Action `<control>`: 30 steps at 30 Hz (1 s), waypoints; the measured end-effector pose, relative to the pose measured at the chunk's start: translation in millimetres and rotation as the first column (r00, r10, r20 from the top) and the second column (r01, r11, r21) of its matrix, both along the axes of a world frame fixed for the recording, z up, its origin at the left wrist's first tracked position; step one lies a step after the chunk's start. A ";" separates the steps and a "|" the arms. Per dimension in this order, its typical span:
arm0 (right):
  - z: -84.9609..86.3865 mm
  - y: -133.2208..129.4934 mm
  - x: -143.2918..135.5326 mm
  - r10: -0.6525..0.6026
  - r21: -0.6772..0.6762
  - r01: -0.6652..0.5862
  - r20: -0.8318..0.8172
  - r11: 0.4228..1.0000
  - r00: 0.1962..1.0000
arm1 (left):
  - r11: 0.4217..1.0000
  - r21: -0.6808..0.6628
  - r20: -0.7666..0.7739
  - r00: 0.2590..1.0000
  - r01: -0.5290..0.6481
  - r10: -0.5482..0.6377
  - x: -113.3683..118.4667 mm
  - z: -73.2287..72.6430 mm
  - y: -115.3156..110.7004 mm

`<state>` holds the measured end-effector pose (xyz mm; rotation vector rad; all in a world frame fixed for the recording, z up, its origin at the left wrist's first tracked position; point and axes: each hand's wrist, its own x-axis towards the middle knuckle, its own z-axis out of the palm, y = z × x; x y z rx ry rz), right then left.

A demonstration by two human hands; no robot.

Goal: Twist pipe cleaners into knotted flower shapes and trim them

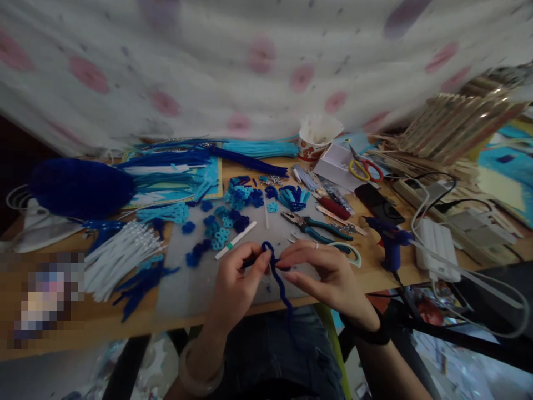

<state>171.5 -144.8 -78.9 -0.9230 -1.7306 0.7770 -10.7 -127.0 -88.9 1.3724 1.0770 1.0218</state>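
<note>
A dark blue pipe cleaner [283, 293] is bent into a small loop at its top, and its wavy tail hangs down over my lap. My left hand [239, 280] pinches it just below the loop between thumb and fingers. From the other side, my right hand [328, 272] has its fingertips closed around a short dark part of the same pipe cleaner. Beyond my hands lie several light blue pipe cleaner flowers [220, 238] and dark blue ones [240, 221]. A white pen with a green band [235, 240] rests close to my left hand.
Pliers [318, 226] lie beyond my right hand, with a blue glue gun [391, 241] and a white power strip [437, 250] farther right. Scissors [366, 168] rest on a white box [339, 166]. Bundled white pipe cleaners [125, 258] and a dark blue fluffy ball [81, 188] occupy the left.
</note>
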 end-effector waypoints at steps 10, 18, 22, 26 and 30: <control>-5.9 -4.6 4.7 -0.296 0.422 0.141 0.328 0.896 0.897 | 0.998 -0.049 -0.122 0.992 0.033 -0.038 -4.3 6.0 0.5; -10.5 -1.8 -3.8 -0.350 0.335 0.254 0.267 0.907 0.898 | 0.910 -0.335 0.244 0.955 0.247 -0.169 5.3 -0.1 -8.0; -19.4 4.8 -6.7 -0.193 0.238 0.118 0.326 0.964 0.925 | 0.920 -0.301 0.184 0.962 0.252 -0.204 6.2 2.0 -7.0; -32.0 7.2 -5.6 -0.342 0.296 0.236 0.385 0.925 0.857 | 0.905 -0.333 0.198 0.958 0.266 -0.208 0.3 3.5 -8.7; -33.6 1.5 -1.2 -0.472 0.445 0.293 0.371 0.846 0.800 | 0.856 -0.391 0.228 0.937 0.338 -0.266 -17.0 -0.3 -15.4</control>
